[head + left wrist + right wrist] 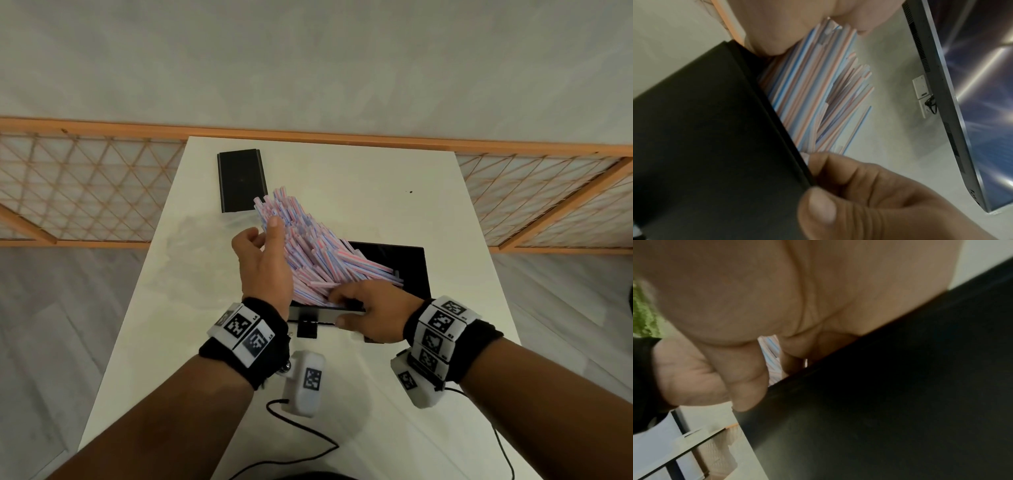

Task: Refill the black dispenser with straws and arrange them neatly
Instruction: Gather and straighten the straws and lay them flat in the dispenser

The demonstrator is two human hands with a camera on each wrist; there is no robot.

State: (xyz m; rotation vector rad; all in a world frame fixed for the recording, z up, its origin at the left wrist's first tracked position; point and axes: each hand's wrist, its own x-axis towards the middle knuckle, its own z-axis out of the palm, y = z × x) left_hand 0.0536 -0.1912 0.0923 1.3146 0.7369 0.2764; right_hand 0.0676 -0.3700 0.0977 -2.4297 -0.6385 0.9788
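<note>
A large sheaf of thin paper-wrapped straws [305,246] — striped pink, blue and white — fans out from the open black dispenser [416,270], a matte, flat-walled box in the centre of the head view. Their lower ends sit inside the box near its near-left corner; their upper ends splay toward the upper left of the frame, uneven in length. The dispenser stands on a smooth, pale surface [376,178]. Its lid [241,181], a flat black rectangle with raised edges, lies apart from it, toward the upper left of the surface.

The left hand [265,263] stands upright on its edge, palm pressed against the left flank of the sheaf, fingers [274,226] mostly straight and reaching up along the straws — its grip is released, bracing rather than clasping. The right hand [371,308] lies low across the dispenser's near rim, thumb on the front wall and fingers curled over the edge into the straws' lower ends; from the left wrist view the thumb and forefinger bracket the black wall, so its grip closes on the dispenser's rim.

Both wrists wear black bands carrying white blocks printed with square black-and-white markers. A black cable [301,442] trails across the lower surface. A wooden lattice screen [85,192] runs behind.
</note>
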